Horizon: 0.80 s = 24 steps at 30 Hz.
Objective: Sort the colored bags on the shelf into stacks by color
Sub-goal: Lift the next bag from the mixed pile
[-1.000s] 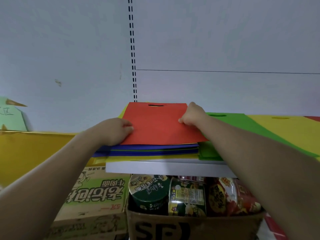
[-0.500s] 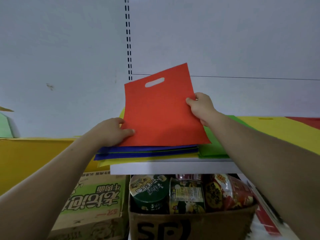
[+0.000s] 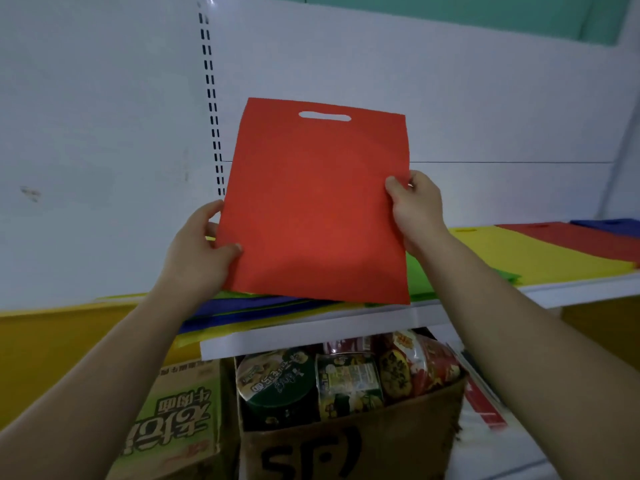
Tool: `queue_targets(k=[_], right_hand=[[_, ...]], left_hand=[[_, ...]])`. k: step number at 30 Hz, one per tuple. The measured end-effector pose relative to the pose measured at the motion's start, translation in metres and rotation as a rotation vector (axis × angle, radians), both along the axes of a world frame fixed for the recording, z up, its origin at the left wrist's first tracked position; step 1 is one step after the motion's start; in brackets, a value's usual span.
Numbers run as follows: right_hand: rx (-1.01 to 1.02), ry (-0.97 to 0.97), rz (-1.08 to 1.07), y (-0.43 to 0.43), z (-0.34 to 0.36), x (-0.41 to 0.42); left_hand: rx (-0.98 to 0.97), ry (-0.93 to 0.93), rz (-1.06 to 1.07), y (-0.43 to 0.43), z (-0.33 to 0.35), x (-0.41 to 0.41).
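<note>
A red bag (image 3: pixel 317 202) with a cut-out handle slot is held upright in the air above the white shelf (image 3: pixel 311 336). My left hand (image 3: pixel 199 247) pinches its left edge and my right hand (image 3: pixel 417 207) pinches its right edge. Under it a mixed pile (image 3: pixel 242 310) of blue, green and yellow bags lies flat on the shelf. To the right lie a green stack (image 3: pixel 419 275), a yellow stack (image 3: pixel 526 252), a red stack (image 3: pixel 571 237) and a blue stack (image 3: pixel 609 225).
The white back panel (image 3: pixel 104 133) with a slotted upright rises behind the shelf. Below stand a brown box (image 3: pixel 346 441) of instant noodle cups and a green-printed carton (image 3: pixel 180 417). A yellow panel (image 3: pixel 52 348) is at the left.
The red bag went from lying flat on the mixed pile to being held upright in the air. Both hands rose with it, and the view turned right, showing more stacks.
</note>
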State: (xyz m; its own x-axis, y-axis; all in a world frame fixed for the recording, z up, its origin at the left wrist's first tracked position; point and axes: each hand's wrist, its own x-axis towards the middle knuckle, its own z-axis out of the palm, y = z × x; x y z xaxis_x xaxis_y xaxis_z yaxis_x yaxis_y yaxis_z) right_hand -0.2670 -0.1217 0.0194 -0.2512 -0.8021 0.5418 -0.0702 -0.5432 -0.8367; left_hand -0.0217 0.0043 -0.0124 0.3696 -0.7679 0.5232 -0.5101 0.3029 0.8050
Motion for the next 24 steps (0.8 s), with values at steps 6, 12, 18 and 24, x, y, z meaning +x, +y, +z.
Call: queue_targets(k=[6, 12, 18, 24], right_hand=[[-0.081, 0.062, -0.173, 0.027, -0.006, -0.03], [-0.081, 0.056, -0.342, 0.058, -0.018, -0.083], [-0.073, 0.014, -0.451, 0.096, -0.019, -0.157], [-0.088, 0.009, -0.572, 0.139, -0.015, -0.246]], left_hand=[[-0.054, -0.031, -0.111, -0.002, -0.004, -0.021], [-0.085, -0.042, -0.257, -0.009, -0.011, -0.061], [-0.107, -0.032, -0.397, -0.013, -0.011, -0.131], [-0.134, 0.018, -0.545, -0.012, -0.016, -0.223]])
